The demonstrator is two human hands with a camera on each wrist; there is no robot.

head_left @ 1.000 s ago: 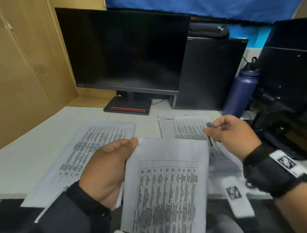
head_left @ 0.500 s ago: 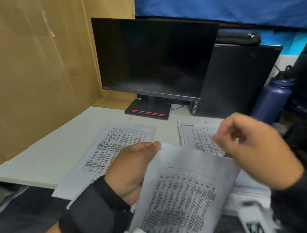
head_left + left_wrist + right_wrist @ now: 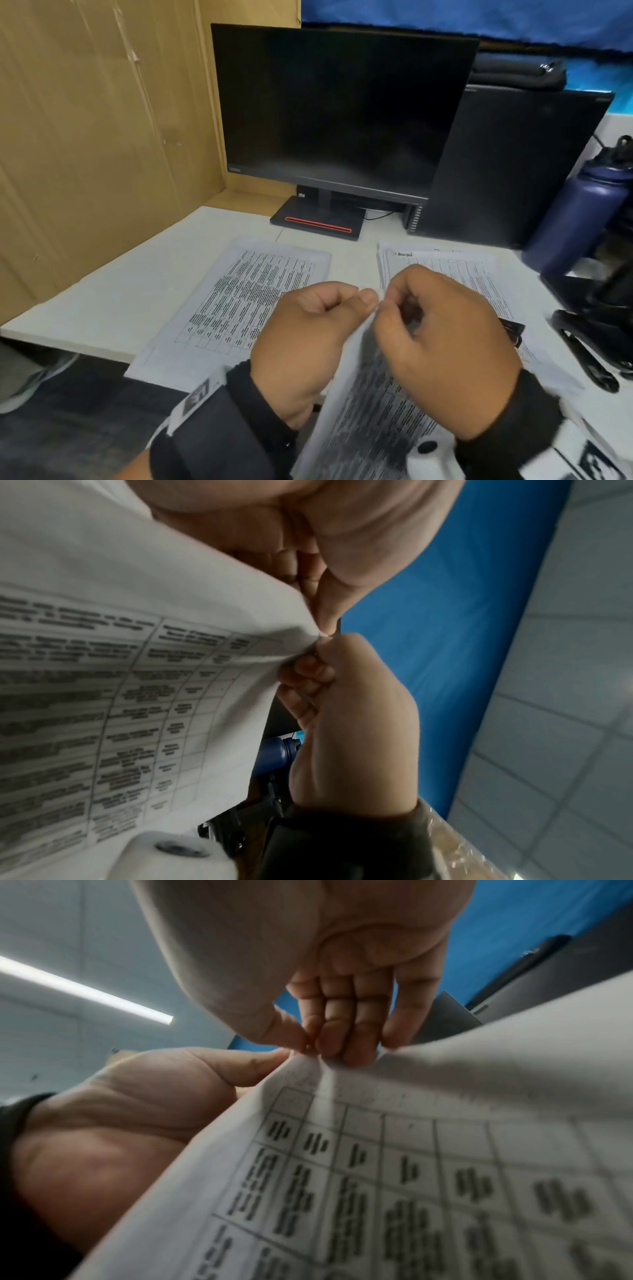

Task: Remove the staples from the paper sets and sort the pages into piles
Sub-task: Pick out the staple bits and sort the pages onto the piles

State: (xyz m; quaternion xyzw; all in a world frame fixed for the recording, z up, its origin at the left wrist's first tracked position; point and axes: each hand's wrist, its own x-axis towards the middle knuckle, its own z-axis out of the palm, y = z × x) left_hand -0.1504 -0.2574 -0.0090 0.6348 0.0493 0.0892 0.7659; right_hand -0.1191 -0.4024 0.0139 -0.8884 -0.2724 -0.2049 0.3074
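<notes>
While both hands meet at its top corner, the paper set (image 3: pixel 363 411) hangs in the air in front of the person, above the near edge of the counter (image 3: pixel 113 301). Its pages are white, printed with a ruled table of small dark text, and they curve and droop away from the held corner; the print is too blurred to read. The left hand (image 3: pixel 308 346) has its grip pressed on that corner, thumb against curled fingers, with the paper pinched between. The right hand (image 3: pixel 442 349) pinches the same corner from the other side, thumb and fingertips (image 3: pixel 342 1047) together on the paper's edge, touching the left thumb. Whether a staple sits under the fingers cannot be told.

On the pale counter lie two piles of like pages: the left pile (image 3: pixel 246 301) lies flat and slightly askew, and the right pile (image 3: pixel 442 263) is partly hidden by the right hand. A small black tool (image 3: pixel 513 330) rests on the right pile's near side. Behind stand a dark monitor (image 3: pixel 339 109) on a base with a red stripe, a black computer case (image 3: pixel 513 164), and a navy bottle (image 3: pixel 582 219) at the right. Cardboard panels (image 3: pixel 96 137) wall the left side, and blue cloth (image 3: pixel 479 20) hangs behind.
</notes>
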